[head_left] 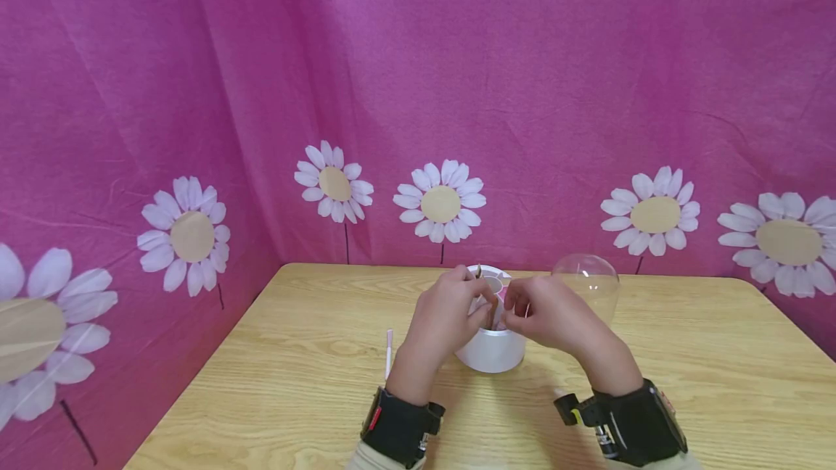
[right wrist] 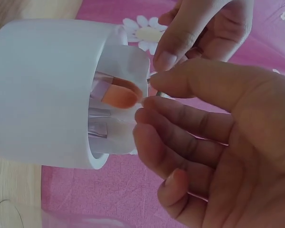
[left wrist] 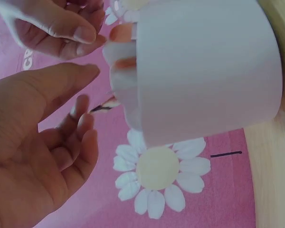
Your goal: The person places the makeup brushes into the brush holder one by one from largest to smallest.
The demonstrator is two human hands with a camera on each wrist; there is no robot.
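A white round holder stands on the table with several makeup brushes upright inside. One flat brush with orange bristles shows at its rim in the right wrist view. A thin dark-tipped brush pokes out close by my left fingertips. My left hand is over the holder's left side, thumb and fingers apart in the left wrist view. From the right, my right hand reaches over the rim, its fingertips right at the orange bristles. Nothing shows gripped in either hand. The brush handles are hidden inside the holder.
A clear dome cover stands on the wooden table behind my right hand. To the left of my left wrist lies a slim white brush. A pink cloth with daisies hangs behind the table's back edge.
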